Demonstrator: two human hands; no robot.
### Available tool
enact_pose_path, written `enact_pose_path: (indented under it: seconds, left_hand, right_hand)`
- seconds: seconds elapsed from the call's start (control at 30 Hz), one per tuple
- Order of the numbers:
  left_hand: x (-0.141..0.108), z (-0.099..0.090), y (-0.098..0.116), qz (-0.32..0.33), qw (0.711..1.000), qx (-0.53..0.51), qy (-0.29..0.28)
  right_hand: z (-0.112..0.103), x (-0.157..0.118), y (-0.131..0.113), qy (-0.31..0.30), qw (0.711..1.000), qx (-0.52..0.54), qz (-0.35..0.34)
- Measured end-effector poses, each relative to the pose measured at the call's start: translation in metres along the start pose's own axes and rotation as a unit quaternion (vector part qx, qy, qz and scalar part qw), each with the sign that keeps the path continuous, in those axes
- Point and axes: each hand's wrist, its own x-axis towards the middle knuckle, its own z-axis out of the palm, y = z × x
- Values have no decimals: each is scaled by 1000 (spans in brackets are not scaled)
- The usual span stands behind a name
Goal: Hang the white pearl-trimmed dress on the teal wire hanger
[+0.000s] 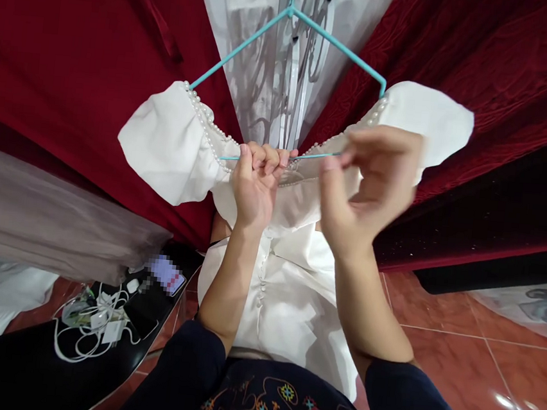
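A white dress (295,284) with puffed sleeves and a pearl-trimmed neckline hangs on a light blue wire hanger (340,45). My left hand (258,187) has its fingers curled over the hanger's lower bar at the middle of the neckline. To the right, my right hand (372,189) is blurred by motion, its thumb and forefinger close together at the right part of that bar. Whether anything small lies between those fingertips is hard to make out. Small buttons run down the middle of the dress below my hands.
Red curtains (75,50) hang at both sides, with white cloth between them. At the lower left, a black table (1,366) bears white cables (92,323) and a phone (167,274). Red floor tiles (451,364) show at the right.
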Motion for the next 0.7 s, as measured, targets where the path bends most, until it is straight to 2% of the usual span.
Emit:
enact_pose_path:
  seconds: [0.07,0.13,0.2,0.27,0.37,0.43,0.47,0.53,0.6,0.63,0.7]
  left_hand:
    - [-1,-1,-3,-1,999,38,17]
    - [-5,-5,-5,-9,998,59,10]
    - [-15,-12,-7,-24,997,69,-22]
    - [-31,-23,-7,-36,994,94,-51]
    - [-55,-37,3,-39,985,158,-60]
    - [-65,-40,19,7,975,217,-56]
    - [-66,-39,29,58,964,253,-49]
    - [-59,-33,54,206,920,332,-15]
    - [-41,-28,78,351,843,408,22]
    - [-28,-27,88,399,803,442,21]
    - [0,-31,101,428,732,530,-20]
  right_hand:
    - [8,1,-1,-110,993,-26,-20]
    - [15,1,10,-177,983,-52,-19]
    - [18,-3,22,-164,985,-54,-7]
    - [20,-7,29,-117,992,-45,-11]
    - [24,-12,24,-89,995,-45,-26]
    - [29,-14,18,-101,993,-49,-29]
    - [31,-14,16,-106,993,-53,-30]
    - [34,-14,14,-106,992,-62,-28]
    - [34,-13,15,-103,992,-68,-30]
    - [32,-13,16,-105,992,-69,-33]
    - [29,-12,19,-112,990,-72,-41]
